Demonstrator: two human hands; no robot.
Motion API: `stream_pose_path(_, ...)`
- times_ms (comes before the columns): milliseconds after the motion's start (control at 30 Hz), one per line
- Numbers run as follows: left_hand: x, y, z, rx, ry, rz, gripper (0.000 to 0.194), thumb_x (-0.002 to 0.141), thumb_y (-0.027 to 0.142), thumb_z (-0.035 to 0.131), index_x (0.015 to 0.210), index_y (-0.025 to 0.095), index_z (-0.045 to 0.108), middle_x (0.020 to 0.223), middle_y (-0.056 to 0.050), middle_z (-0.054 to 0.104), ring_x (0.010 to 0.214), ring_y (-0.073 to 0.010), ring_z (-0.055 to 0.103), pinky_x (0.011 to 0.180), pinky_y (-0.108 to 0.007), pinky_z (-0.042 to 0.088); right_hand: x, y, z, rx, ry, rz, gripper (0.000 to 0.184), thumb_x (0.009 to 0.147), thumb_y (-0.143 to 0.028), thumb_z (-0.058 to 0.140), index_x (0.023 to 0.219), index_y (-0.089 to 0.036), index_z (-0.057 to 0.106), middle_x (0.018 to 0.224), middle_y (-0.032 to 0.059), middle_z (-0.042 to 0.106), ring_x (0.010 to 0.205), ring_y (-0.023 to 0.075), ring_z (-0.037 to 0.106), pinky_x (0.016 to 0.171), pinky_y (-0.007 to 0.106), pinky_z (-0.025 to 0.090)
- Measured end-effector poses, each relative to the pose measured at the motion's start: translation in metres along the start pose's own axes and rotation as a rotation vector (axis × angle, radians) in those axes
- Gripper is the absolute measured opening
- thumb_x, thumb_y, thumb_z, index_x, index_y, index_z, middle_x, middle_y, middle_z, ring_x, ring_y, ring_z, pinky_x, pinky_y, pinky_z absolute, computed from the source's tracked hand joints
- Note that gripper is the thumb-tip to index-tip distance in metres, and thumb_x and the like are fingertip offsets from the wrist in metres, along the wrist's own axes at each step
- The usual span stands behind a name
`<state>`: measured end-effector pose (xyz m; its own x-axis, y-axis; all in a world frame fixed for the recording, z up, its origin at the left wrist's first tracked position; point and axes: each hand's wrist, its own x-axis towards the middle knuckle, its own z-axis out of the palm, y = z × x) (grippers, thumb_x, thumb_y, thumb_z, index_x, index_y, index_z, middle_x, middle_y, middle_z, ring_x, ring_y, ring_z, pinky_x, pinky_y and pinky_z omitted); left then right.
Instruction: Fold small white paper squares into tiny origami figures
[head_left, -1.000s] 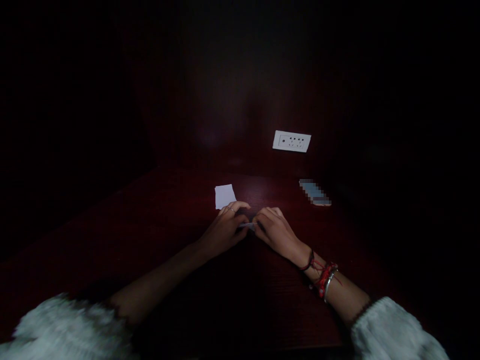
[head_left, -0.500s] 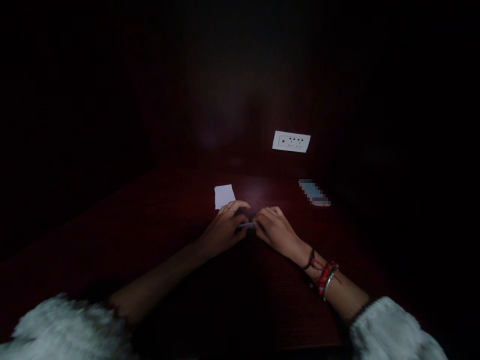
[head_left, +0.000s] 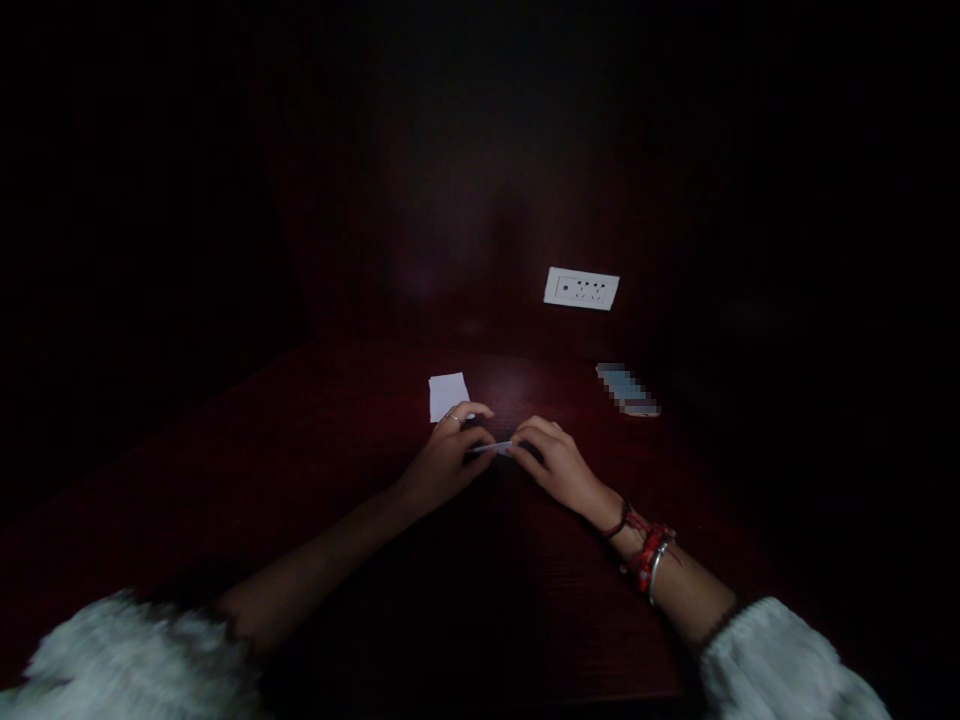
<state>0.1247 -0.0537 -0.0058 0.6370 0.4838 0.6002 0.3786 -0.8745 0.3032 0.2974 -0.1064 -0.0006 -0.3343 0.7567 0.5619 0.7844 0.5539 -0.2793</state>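
Paper (head_left: 505, 449) — long axis left to right — pinched narrowly by left-hand fingers (head_left: 478, 436) and right-hand fingers (head_left: 533, 431).

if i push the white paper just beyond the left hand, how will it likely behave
The white paper looks thin, so it is probably light and fairly floppy. Lying flat on the smooth-looking table, it would likely slide rather than roll or tip. Its slightly uneven edges hint at several sheets, so the top one may shift separately.
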Motion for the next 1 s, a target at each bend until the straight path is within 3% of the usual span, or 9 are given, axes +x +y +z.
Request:
stream_pose_path(233,0.002,0.003,-0.004,0.015,0.013,0.003,0.015,0.08,0.02,0.039,0.078,0.018,0.053,0.11,-0.004,0.036,0.103,-0.0176,0.036,0.086,-0.035,0.032,0.001,0.006,0.006,-0.064,0.02,0.05,0.012,0.081,-0.021,0.037,0.078,-0.017,0.048,0.078,0.0019,0.05,0.074,0.0118,0.045,0.069,0.025,0.031)
stream_pose_path(467,0.002,-0.003,-0.002,0.047,0.028,0.023,0.007,0.077,0.018,0.045,0.076,0.018,0.052,0.11,-0.003,0.037,0.104,-0.018,0.035,0.086,-0.035,0.031,0.001,0.005,0.005,-0.064,0.07,0.098,0.014,0.082,-0.019,0.034,0.078,-0.017,0.047,0.075,0.0016,0.052,0.071,0.0117,0.046,0.068,0.024,0.031)
stream_pose_path(767,0.005,-0.006,-0.007,-0.046,0.104,-0.065,0.013,0.079,0.023,0.042,0.07,0.018,0.049,0.103,-0.001,0.041,0.095,-0.0144,0.042,0.081,-0.029,0.034,0.004,-0.004,-0.003,0.148,0.195,0.174,0.014,0.079,-0.023,0.039,0.081,-0.017,0.051,0.073,0.0016,0.056,0.068,0.0104,0.05,0.063,0.02,0.036)
stream_pose_path(900,0.001,-0.019,0.001,0.019,0.063,-0.121,0.014,0.078,0.025,0.044,0.068,0.017,0.05,0.097,-0.002,0.043,0.091,-0.0153,0.043,0.079,-0.03,0.034,-0.001,0.009,0.006,0.206,0.118,0.298,0.016,0.074,-0.021,0.045,0.088,-0.016,0.051,0.067,-0.0002,0.057,0.059,0.0088,0.051,0.056,0.018,0.037)
stream_pose_path(1000,-0.001,-0.021,0.004,0.081,0.031,-0.102,0.01,0.078,0.024,0.043,0.076,0.018,0.05,0.097,-0.002,0.042,0.091,-0.0158,0.043,0.08,-0.031,0.033,-0.005,0.02,0.015,0.169,0.015,0.377,0.015,0.071,-0.018,0.048,0.085,-0.016,0.053,0.066,-0.0003,0.058,0.058,0.0087,0.052,0.055,0.019,0.037)
